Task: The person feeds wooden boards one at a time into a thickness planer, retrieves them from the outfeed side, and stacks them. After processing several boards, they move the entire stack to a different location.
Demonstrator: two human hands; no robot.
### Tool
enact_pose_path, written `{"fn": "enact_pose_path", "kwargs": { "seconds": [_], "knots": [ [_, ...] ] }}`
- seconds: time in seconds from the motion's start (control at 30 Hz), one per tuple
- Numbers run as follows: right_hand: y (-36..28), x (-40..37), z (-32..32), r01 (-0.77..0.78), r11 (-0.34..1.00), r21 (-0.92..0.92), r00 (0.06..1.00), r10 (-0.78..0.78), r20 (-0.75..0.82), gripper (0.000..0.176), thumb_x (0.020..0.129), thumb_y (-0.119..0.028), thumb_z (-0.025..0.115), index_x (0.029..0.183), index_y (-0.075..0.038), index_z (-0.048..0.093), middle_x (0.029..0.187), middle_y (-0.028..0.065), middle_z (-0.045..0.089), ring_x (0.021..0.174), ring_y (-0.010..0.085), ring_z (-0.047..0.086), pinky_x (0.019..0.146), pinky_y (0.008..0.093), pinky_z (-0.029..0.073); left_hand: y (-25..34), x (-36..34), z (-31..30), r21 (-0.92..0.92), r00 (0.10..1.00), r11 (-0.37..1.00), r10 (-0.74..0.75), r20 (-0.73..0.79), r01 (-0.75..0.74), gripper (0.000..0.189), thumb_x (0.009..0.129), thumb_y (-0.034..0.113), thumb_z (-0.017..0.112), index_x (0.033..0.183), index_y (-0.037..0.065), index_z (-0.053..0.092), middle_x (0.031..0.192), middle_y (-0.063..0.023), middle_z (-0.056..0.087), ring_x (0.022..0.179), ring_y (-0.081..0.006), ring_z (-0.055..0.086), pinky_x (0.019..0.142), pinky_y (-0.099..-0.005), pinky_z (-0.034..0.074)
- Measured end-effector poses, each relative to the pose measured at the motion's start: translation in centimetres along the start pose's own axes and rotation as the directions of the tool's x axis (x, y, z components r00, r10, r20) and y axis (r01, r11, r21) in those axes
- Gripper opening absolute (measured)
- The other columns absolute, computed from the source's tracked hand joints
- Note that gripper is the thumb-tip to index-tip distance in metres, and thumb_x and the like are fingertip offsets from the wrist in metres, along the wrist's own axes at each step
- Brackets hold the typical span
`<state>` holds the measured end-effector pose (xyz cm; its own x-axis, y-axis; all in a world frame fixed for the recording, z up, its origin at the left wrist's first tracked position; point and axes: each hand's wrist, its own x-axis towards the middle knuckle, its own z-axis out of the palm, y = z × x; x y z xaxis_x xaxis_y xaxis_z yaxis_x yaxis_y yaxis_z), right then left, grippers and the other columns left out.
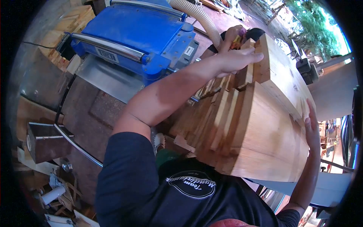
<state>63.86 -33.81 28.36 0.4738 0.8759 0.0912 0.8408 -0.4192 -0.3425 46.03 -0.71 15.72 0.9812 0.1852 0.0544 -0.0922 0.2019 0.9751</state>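
Observation:
A stack of wooden boards (272, 132) stands in front of my chest, with many board edges lined up along its left side. The uppermost wooden board (281, 70) lies a little out of line with the one below. My left hand (240, 60) is at the far left edge of this upper board, its thumb pointing at the wood and its other fingers partly hidden. Against the board's right edge rests my right hand (311, 125), fingers pointing away from me along the wood. Both hands appear to hold the board between them.
A blue thickness planer (128, 28) with a metal bed (109, 75) stands on the left, a ribbed hose (198, 15) behind it. Beyond the stack is another person's hand (233, 34). Wood offcuts (60, 193) lie at lower left. A grey machine surface (336, 90) is at right.

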Motion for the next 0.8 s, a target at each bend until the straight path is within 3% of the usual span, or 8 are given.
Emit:
{"fn": "enact_pose_path", "kwargs": {
  "seconds": [0.07,0.1,0.13,0.17,0.33,0.47,0.6,0.8],
  "knots": [
    [-1.8,-0.3,3.9,-0.09,0.952,0.294,0.996,0.084,0.03,0.074,0.09,-0.052,0.05,0.145,-0.007,0.028,0.149,0.016,0.028,0.139,0.0298,0.024,0.111,0.043,0.022,-2.4,-0.8,-2.2,0.156,0.989,0.978,0.146,-0.037,-0.138,0.082,0.089,0.053,0.05,0.145,0.001,0.022,0.149,-0.0232,0.023,0.139,-0.0323,0.024,0.11,-0.0348,0.023],
    [-2.6,-0.1,4.1,0.001,0.978,-0.209,1.0,0.0,0.001,0.077,0.09,-0.053,0.05,0.145,-0.006,0.026,0.15,0.0169,0.024,0.139,0.0291,0.024,0.107,0.0424,0.03,-3.3,-2.0,-3.9,0.443,0.958,0.863,0.284,-0.031,-0.242,0.073,0.09,0.048,0.051,0.141,0.002,0.031,0.146,-0.0226,0.03,0.135,-0.0332,0.03,0.11,-0.0363,0.025],
    [-2.7,-0.1,4.5,-0.011,0.977,-0.215,1.0,0.008,-0.012,0.077,0.09,-0.053,0.05,0.145,-0.006,0.026,0.15,0.0169,0.024,0.139,0.0291,0.024,0.107,0.0424,0.03,-3.6,-3.0,-5.5,0.686,0.907,0.654,0.42,0.021,-0.318,0.064,0.09,0.043,0.052,0.137,0.002,0.04,0.142,-0.0219,0.036,0.132,-0.0341,0.036,0.109,-0.0377,0.028],
    [-2.4,0.0,4.9,0.024,0.966,-0.256,0.997,-0.041,-0.059,0.077,0.089,-0.054,0.05,0.145,-0.006,0.027,0.15,0.0174,0.024,0.138,0.0291,0.025,0.106,0.0421,0.032,-3.5,-4.2,-7.0,0.726,0.908,0.617,0.419,0.022,-0.303,0.054,0.09,0.032,0.052,0.135,0.003,0.043,0.137,-0.0209,0.041,0.127,-0.0345,0.041,0.105,-0.0385,0.032],
    [-3.0,-0.2,6.0,-0.074,0.997,-0.002,0.989,0.074,-0.128,0.077,0.089,-0.056,0.048,0.145,-0.008,0.028,0.148,0.017,0.027,0.136,0.0319,0.027,0.107,0.0423,0.028,-1.8,-8.5,-13.9,0.927,0.998,0.375,0.066,0.0,-0.024,0.041,0.084,0.015,0.052,0.124,0.023,0.059,0.118,-0.0154,0.06,0.106,-0.0331,0.057,0.086,-0.0423,0.045],
    [-3.1,-0.3,6.4,-0.061,0.983,-0.174,0.986,0.033,-0.164,0.073,0.09,-0.052,0.05,0.145,-0.009,0.028,0.149,0.0155,0.025,0.136,0.0298,0.028,0.107,0.0405,0.028,-0.7,-6.7,-16.1,0.988,0.995,0.138,-0.07,0.077,-0.067,0.047,0.082,0.005,0.049,0.124,0.025,0.059,0.105,-0.0161,0.065,0.095,-0.0352,0.062,0.081,-0.0441,0.048],
    [-3.6,0.0,6.8,-0.088,0.995,-0.05,0.976,0.076,-0.203,0.064,0.091,-0.037,0.051,0.144,-0.008,0.03,0.149,0.0151,0.024,0.137,0.0292,0.026,0.11,0.0406,0.024,-0.9,-3.4,-16.8,0.977,0.976,0.114,-0.102,0.195,-0.183,0.048,0.083,0.006,0.048,0.126,0.025,0.058,0.106,-0.016,0.065,0.096,-0.0345,0.062,0.08,-0.0432,0.049],
    [-4.6,0.4,6.5,-0.078,0.989,-0.125,0.975,0.05,-0.215,0.06,0.089,-0.024,0.05,0.143,-0.007,0.031,0.149,0.0161,0.025,0.137,0.0301,0.024,0.112,0.0417,0.021,-1.3,-0.5,-17.6,0.965,0.964,0.251,-0.23,0.137,-0.077,0.049,0.084,0.006,0.046,0.128,0.025,0.057,0.105,-0.0162,0.065,0.094,-0.0343,0.063,0.078,-0.0432,0.049]
  ]
}}
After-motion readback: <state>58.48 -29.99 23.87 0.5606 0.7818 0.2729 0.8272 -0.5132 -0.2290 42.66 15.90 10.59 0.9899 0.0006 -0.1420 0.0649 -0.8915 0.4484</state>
